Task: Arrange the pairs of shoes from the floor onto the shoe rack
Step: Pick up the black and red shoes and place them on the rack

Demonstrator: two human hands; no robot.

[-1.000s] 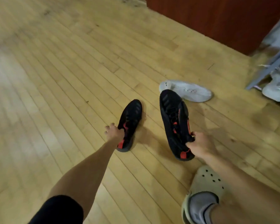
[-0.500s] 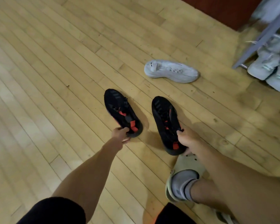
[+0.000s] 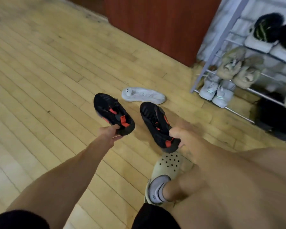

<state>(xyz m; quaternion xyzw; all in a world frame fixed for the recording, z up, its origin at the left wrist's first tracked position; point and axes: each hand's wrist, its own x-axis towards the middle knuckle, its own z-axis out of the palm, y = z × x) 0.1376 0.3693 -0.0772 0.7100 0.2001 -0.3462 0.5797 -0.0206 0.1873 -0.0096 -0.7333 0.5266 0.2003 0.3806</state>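
Note:
My left hand (image 3: 110, 133) grips the heel of a black shoe with orange tabs (image 3: 111, 112), held above the wood floor with its toe pointing away. My right hand (image 3: 182, 138) grips the heel of the matching black shoe (image 3: 155, 121), also lifted. A single white shoe (image 3: 143, 96) lies on its side on the floor just beyond them. The metal shoe rack (image 3: 213, 50) stands at the right, holding a pale blue pair (image 3: 215, 90) on its lowest bar, a beige pair (image 3: 238, 68) above, and dark shoes (image 3: 269, 28) higher up.
A reddish wooden cabinet (image 3: 155, 25) stands behind, left of the rack. My foot in a beige clog (image 3: 168, 164) and white sock is planted below the right shoe. A black object (image 3: 274, 118) sits on the floor under the rack's right part. Open wood floor lies to the left.
My left hand has taken hold of the left black shoe and lifted it off the floor. Both shoes are now held up, and the view has turned right, showing more of the rack.

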